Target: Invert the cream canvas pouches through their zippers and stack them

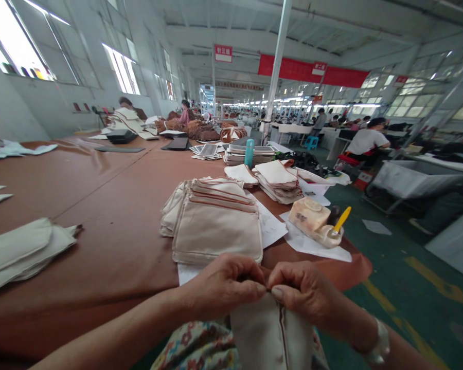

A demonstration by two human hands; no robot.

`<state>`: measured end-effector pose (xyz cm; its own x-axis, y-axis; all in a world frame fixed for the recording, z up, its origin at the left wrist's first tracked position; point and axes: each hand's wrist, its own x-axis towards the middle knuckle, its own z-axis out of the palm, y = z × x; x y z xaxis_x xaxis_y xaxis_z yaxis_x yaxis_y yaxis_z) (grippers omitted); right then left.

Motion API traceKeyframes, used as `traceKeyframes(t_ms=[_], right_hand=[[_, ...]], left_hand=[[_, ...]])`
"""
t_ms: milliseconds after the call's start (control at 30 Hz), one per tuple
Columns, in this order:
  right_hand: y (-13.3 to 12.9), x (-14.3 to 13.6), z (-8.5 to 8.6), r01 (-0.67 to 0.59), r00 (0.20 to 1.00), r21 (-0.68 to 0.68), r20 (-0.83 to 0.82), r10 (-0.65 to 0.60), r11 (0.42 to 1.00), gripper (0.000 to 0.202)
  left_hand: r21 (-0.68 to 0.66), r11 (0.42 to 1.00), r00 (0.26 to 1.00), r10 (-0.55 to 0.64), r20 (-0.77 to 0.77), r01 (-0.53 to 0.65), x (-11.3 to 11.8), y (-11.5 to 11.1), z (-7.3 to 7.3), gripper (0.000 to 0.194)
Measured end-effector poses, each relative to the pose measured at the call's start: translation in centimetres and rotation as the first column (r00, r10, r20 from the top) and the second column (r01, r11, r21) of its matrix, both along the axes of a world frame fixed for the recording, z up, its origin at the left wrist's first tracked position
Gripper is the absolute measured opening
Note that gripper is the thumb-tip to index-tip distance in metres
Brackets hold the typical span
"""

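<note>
Both my hands meet over my lap at the table's front edge. My left hand (235,280) pinches the top edge of a cream fabric piece (254,334) with a dark brown seam down its length. Thumb against fingers, my right hand (308,288) grips the same edge just beside it. The piece hangs down over a floral cloth (200,347) on my lap. Directly beyond my hands lies a stack of cream panels with brown edging (218,231). What the curled fingertips hide behind the edge cannot be seen.
On the brown-covered table (127,216) stand more panel stacks (280,180), a turquoise bottle (249,153), and a glue container (308,216) with a yellow-handled brush (342,218). Cream pieces (23,249) lie at left. A wheeled bin (412,177) and a seated person (366,141) are at right.
</note>
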<state>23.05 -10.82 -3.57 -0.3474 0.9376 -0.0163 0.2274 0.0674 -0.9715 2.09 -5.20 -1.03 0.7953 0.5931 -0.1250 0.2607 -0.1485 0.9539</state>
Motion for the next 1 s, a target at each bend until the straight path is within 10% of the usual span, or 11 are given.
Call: traceKeyframes(t_ms=[333,567,733,833,1000], right_hand=[[-0.5,-0.8,-0.8,0.058,0.977,0.174,0.190,-0.091,0.983,0.016],[0.2,0.2,-1.0,0.011,0.995,0.145,0.092,-0.025,0.989,0.022],[-0.4,1.9,0.4,0.267,0.943,0.235,0.137,-0.303,0.935,0.064],[-0.9,1.9,1.7,0.097,0.992,0.019,0.076,-0.098,0.995,0.082],[-0.6,2.2,4.9,-0.195,0.966,0.006,0.174,0.191,0.981,0.041]], left_hand=[[-0.109,0.982,0.988,0.153,-0.011,-0.153,2.5,-0.7,-2.1,0.005],[0.071,0.934,0.936,0.350,0.028,-0.351,3.0,-1.6,-3.0,0.007],[0.110,0.814,0.819,0.551,0.159,-0.570,2.6,-1.0,-2.0,0.017],[0.194,0.787,0.798,0.516,0.310,-0.585,3.0,-1.8,-1.1,0.021],[0.529,0.698,0.845,0.212,0.491,-0.482,-0.2,-3.2,-1.3,0.013]])
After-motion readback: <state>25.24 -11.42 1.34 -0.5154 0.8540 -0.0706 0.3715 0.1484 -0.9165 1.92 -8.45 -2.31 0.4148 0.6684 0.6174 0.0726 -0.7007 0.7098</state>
